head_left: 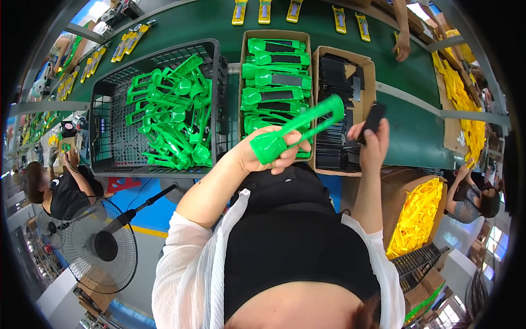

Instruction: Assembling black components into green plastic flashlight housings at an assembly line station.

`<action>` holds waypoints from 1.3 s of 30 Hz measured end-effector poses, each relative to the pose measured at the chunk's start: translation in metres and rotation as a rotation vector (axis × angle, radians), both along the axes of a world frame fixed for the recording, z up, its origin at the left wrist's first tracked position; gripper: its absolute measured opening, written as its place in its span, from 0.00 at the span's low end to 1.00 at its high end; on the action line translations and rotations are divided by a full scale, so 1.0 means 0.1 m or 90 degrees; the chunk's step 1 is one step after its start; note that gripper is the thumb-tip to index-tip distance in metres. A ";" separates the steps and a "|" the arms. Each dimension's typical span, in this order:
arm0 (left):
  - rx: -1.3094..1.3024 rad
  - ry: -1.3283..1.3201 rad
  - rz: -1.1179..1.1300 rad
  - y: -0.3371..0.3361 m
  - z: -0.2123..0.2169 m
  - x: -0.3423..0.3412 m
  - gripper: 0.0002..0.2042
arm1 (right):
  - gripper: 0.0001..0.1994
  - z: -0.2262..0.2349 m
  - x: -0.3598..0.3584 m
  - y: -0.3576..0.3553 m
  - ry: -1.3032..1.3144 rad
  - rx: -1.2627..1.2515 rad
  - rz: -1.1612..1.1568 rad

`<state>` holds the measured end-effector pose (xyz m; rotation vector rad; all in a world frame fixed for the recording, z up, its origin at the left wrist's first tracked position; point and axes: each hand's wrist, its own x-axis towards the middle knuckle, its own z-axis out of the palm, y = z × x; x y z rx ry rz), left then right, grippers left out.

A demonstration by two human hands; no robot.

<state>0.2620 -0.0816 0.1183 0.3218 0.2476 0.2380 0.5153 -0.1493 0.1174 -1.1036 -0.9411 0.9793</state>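
My left hand [279, 149] is wrapped round the round end of a green plastic flashlight-shaped housing [313, 118], whose long open frame points up to the right. In my right hand [373, 143] a flat black rectangular panel [374, 122] is pinched between thumb and fingers, apart from the housing. Below the two hands stands a cardboard box [372, 82] packed with thin black panels [335, 77]. Left of it, another cardboard box [246, 46] holds stacked green housings [279, 79], several with a black panel set in their frames.
A black plastic crate [118, 90] at the left holds a heap of loose green housings [178, 109]. Yellow pieces lie along the green conveyor [318, 24]. Another person's hand [402, 46] reaches in at far right. A fan [104, 244] stands lower left; a box of yellow parts [419, 214] sits lower right.
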 end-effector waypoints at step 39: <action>0.540 0.580 0.716 -0.27 0.27 -0.20 0.15 | 0.11 0.62 -1.25 -0.29 -0.072 -0.287 0.271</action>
